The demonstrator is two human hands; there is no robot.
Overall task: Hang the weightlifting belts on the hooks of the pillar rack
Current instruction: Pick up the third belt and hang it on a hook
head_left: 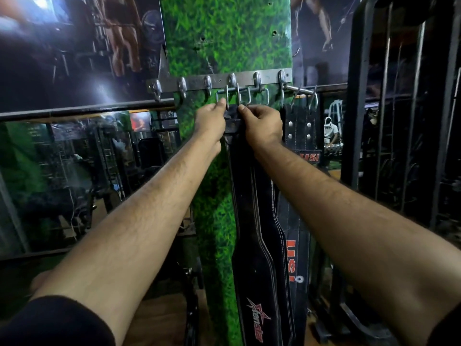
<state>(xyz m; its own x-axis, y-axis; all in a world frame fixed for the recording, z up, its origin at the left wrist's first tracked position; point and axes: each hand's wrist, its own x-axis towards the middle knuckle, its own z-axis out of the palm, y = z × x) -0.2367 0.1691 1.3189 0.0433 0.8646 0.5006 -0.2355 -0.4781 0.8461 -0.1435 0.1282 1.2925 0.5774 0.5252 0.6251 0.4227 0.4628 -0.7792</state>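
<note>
A steel hook rack (219,81) is fixed across a green grass-patterned pillar (224,36). A black weightlifting belt (252,221) with a red star logo hangs down the pillar. Its metal buckle (239,94) sits at the hooks right of the rack's middle. My left hand (210,118) grips the buckle's left side and my right hand (262,123) grips its right side, both at the belt's top end. A second black belt (299,131) with red lettering hangs from the rightmost hook (282,77), just right of my right hand.
Three hooks at the rack's left end (182,87) carry nothing. A mirror (74,176) lies to the left below a dark rail. A black metal machine frame (399,121) stands close on the right. Posters cover the wall above.
</note>
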